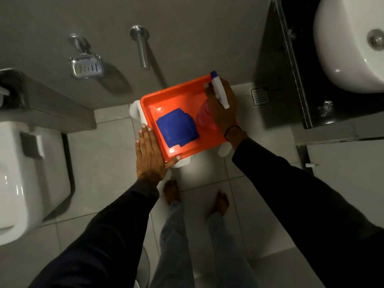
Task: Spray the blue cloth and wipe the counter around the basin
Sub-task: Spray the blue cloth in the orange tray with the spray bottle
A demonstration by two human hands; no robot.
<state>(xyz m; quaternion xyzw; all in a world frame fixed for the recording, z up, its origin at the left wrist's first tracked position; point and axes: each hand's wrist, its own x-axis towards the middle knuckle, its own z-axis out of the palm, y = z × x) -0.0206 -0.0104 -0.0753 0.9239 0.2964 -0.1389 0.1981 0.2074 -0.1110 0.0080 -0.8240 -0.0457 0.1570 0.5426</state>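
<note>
Balance is the worry: the orange tray [151,100] sits on a white stool [224,151], steadied only by the left hand [150,154], fingers flat and together along its edge. The right hand [223,110] seems wrapped around the spray bottle [219,90], though shadow obscures the grip, so a hasty lift could tip the tray and drop the folded blue cloth [176,127] lying inside it onto the floor, well away from the counter [291,84] and basin [340,59].
</note>
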